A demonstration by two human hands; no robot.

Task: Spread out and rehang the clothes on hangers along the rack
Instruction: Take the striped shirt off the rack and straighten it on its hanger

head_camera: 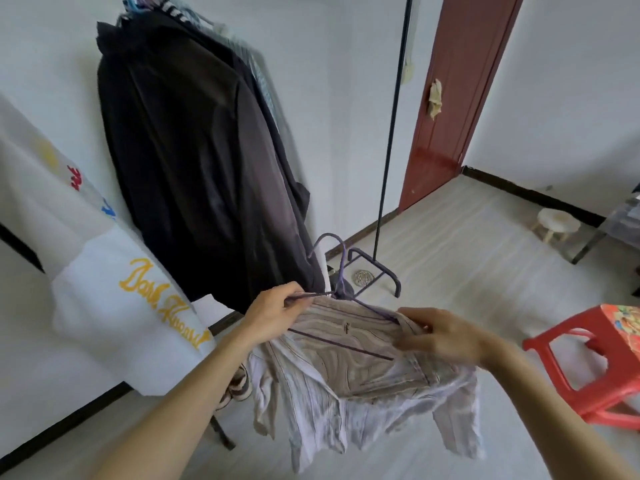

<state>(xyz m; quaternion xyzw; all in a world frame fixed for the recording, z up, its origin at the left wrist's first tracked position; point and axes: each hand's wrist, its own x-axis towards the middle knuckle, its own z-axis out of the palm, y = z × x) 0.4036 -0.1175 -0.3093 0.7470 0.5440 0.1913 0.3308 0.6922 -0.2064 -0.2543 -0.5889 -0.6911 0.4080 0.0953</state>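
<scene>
Left hand (273,317): fingers curled round the left arm of the thin purple hanger (342,268). Right hand (446,336) is blurred; it looks like the fingers pinch the pale striped shirt (346,375) at the hanger's right end. The shirt is draped on the hanger, held low in front of the black metal rack (391,133), beside the hung black jacket (194,150).
</scene>
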